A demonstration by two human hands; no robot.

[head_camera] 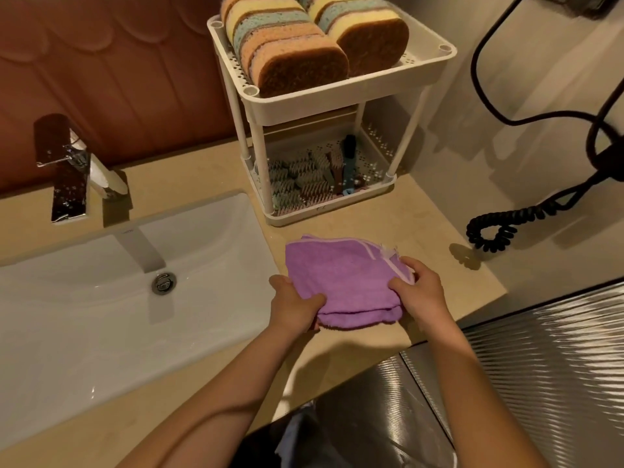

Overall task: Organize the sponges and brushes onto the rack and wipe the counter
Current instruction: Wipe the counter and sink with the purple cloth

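I see sponges and brushes already on the rack, upper centre. My left hand and right hand grip the folded cloth on the counter, mid-frame; wiping looks unfinished.

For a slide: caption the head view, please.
Left hand and right hand grip a purple cloth on the counter before a rack of sponges and brushes.

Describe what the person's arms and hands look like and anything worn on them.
Both forearms are bare as far as the frame shows: no sleeves. The left hand and right hand wear no gloves, and no watch, bracelet or ring is visible.
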